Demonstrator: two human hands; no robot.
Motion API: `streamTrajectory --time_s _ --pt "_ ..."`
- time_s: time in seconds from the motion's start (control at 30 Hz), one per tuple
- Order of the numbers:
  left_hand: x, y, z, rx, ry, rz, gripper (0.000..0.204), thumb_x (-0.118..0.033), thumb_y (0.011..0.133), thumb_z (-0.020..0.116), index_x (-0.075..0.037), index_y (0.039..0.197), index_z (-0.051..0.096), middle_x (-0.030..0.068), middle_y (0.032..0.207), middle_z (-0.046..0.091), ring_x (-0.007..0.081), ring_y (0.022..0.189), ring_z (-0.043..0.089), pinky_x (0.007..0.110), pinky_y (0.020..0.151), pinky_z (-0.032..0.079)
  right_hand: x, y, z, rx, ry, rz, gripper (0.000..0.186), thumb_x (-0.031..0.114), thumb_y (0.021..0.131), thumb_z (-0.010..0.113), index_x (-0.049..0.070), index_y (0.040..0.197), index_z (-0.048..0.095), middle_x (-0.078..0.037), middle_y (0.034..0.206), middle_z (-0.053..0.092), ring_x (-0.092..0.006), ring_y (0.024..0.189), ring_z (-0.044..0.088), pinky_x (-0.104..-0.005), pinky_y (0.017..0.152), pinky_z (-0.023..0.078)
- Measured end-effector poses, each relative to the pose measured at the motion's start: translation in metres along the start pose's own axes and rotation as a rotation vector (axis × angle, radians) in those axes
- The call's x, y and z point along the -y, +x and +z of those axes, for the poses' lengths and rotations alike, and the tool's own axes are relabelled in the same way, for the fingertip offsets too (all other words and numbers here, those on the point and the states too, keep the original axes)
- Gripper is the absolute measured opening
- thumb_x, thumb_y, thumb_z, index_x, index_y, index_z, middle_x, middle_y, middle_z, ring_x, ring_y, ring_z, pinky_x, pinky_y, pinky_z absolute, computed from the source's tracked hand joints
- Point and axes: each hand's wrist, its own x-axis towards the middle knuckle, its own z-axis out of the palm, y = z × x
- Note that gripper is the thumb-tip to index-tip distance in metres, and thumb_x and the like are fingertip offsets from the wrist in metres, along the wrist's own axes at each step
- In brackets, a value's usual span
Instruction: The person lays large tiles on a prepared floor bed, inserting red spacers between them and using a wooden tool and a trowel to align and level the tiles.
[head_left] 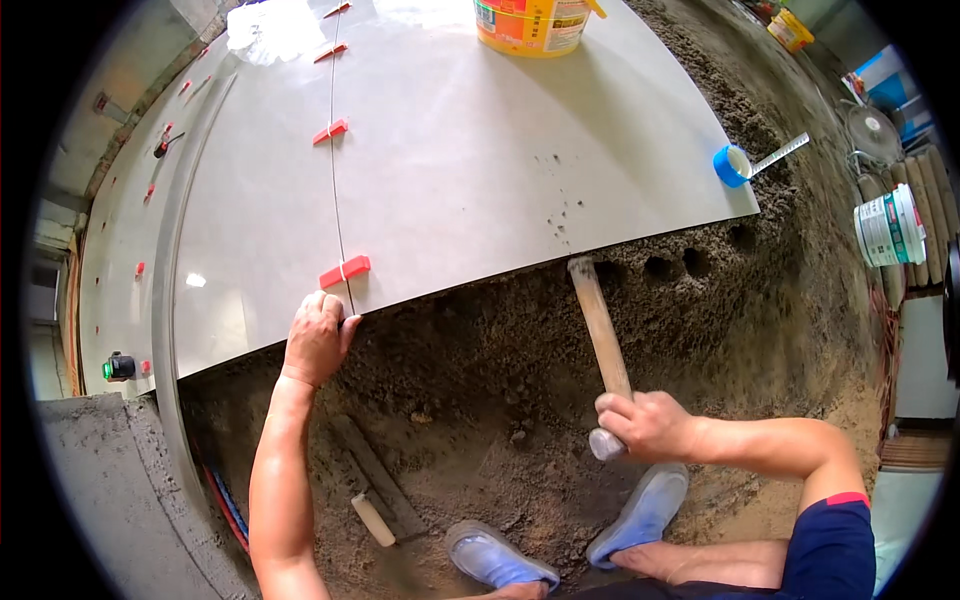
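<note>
My left hand [318,340] rests at the near edge of a large grey floor tile [470,170], fingers curled on the tile by a thin joint. What the fingers may pinch there is hidden. Just beyond them, a red levelling wedge [345,272] sits in a white clip across the joint. My right hand [648,424] is closed around the head end of a mallet [600,330]. Its pale round face shows below the fist. The wooden handle points away, and its mortar-coated tip is at the tile's edge beside several round holes in the mortar [720,265].
A yellow bucket [535,30] and a blue tape roll [733,166] stand on the tile. A long metal straightedge [172,230] lies at left. Near my feet, a trowel [375,515] lies on the mortar. A white bucket [888,228] is at right.
</note>
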Motion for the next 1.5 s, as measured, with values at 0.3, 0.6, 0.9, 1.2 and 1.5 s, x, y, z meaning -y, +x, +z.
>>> streamTrajectory --time_s 0.3,0.6,0.9,1.2,1.5 --pt "-0.002 0.002 0.002 -0.003 0.015 0.010 0.027 -0.020 0.090 0.068 -0.004 0.088 0.047 0.0157 0.088 0.052 0.0348 0.088 0.054 0.044 0.080 0.047 -0.021 0.001 -0.001 0.118 -0.054 -0.052 0.023 0.015 0.073 0.067 0.009 0.090 0.053 -0.007 0.103 0.059 -0.0199 0.059 0.065 -0.0323 0.044 0.051" --pt "-0.005 0.004 -0.002 0.038 0.006 -0.009 0.026 -0.019 0.089 0.069 -0.004 0.088 0.047 0.0156 0.088 0.053 0.0357 0.088 0.054 0.043 0.081 0.047 0.004 -0.011 -0.008 0.084 -0.024 -0.038 0.016 0.013 0.077 0.066 0.008 0.086 0.054 -0.007 0.104 0.060 -0.0171 0.059 0.065 -0.0299 0.044 0.053" --pt "0.003 0.001 0.001 0.058 0.010 0.001 0.027 -0.019 0.088 0.069 -0.003 0.089 0.047 0.0162 0.088 0.053 0.0361 0.088 0.054 0.044 0.081 0.047 -0.001 -0.018 0.002 0.007 0.040 -0.080 0.018 0.016 0.078 0.066 0.008 0.088 0.053 -0.007 0.103 0.060 -0.0170 0.057 0.065 -0.0308 0.040 0.050" --pt "-0.001 0.004 0.002 0.046 0.029 0.019 0.027 -0.019 0.088 0.069 -0.004 0.089 0.047 0.0162 0.088 0.052 0.0358 0.087 0.054 0.044 0.081 0.047 -0.017 0.003 -0.009 -0.030 0.058 -0.023 0.020 0.016 0.078 0.067 0.009 0.091 0.053 -0.007 0.105 0.060 -0.0192 0.054 0.064 -0.0308 0.045 0.052" --pt "-0.003 0.005 0.003 0.013 0.036 0.031 0.027 -0.019 0.088 0.069 -0.004 0.089 0.047 0.0162 0.089 0.053 0.0356 0.087 0.054 0.044 0.080 0.047 -0.020 0.008 -0.012 0.049 0.054 -0.051 0.020 0.014 0.076 0.065 0.007 0.092 0.055 -0.008 0.104 0.061 -0.0236 0.057 0.065 -0.0326 0.045 0.052"
